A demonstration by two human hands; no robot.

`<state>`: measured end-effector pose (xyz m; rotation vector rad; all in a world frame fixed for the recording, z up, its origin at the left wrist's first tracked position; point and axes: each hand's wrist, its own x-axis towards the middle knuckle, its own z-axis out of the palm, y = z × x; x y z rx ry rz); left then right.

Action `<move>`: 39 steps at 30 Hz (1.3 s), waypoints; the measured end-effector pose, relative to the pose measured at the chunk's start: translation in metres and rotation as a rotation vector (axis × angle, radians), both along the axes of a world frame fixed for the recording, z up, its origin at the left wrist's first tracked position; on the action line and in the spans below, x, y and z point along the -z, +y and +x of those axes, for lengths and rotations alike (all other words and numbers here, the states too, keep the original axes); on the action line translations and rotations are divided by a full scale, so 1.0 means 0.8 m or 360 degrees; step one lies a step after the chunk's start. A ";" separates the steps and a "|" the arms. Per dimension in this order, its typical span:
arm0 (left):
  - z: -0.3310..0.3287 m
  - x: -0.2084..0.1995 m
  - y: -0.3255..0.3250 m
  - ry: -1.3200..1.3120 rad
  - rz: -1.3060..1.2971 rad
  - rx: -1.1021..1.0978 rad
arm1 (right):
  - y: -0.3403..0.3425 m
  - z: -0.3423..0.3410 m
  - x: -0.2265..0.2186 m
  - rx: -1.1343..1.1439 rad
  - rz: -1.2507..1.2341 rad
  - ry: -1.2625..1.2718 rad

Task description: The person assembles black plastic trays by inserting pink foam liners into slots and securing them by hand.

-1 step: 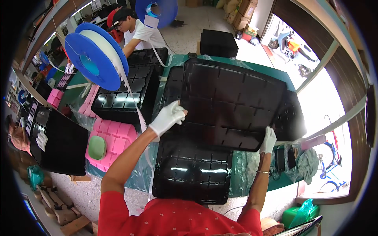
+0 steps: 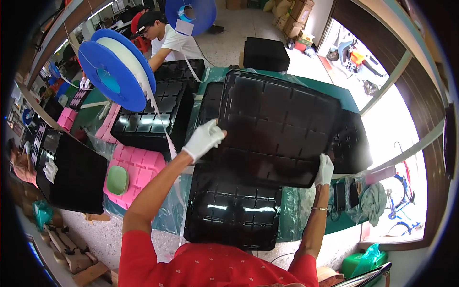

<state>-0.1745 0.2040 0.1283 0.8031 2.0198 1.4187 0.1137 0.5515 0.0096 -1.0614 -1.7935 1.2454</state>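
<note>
My left hand [image 2: 205,140], in a white glove, grips the left edge of a large black plastic tray [image 2: 277,124] with moulded grid lines. On its near right corner my right hand [image 2: 324,170], also gloved, is closed. The tray is held above the table and hides part of what lies under it. Nearer to me a stack of black trays [image 2: 234,205] lies on the table. Another black stack [image 2: 354,143] shows behind the held tray's right side. To the left, a white toothed strip [image 2: 165,126] hangs from a blue reel [image 2: 114,69].
Left of my arm are pink trays [image 2: 138,167] with a green dish [image 2: 118,180], and more black trays [image 2: 153,107]. A co-worker in a white shirt [image 2: 177,48] stands across the table. Another person's gloved hand [image 2: 50,170] touches a black stack at left. Plastic sheeting covers the green table [image 2: 296,215].
The held tray has shifted slightly left and toward me at its right side. Both hands keep their hold, the left a little farther up and left.
</note>
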 end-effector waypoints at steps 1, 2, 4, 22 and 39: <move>-0.030 0.016 0.004 0.0281 -0.0064 -0.0106 | -0.008 -0.029 -0.005 0.0029 -0.0204 0.0307; -0.067 0.042 0.000 0.0559 -0.0135 -0.0225 | -0.025 -0.055 -0.036 -0.0097 -0.0341 0.0286; -0.117 0.053 0.009 0.0590 -0.0264 -0.0261 | -0.005 -0.088 -0.032 -0.0431 -0.0457 0.0375; -0.198 0.177 0.029 0.0344 -0.0424 -0.0789 | -0.018 -0.247 -0.018 -0.0070 0.0668 -0.1000; 0.089 0.062 -0.113 0.0722 0.0079 0.0240 | -0.207 -0.080 -0.022 -0.0479 0.0517 -0.0189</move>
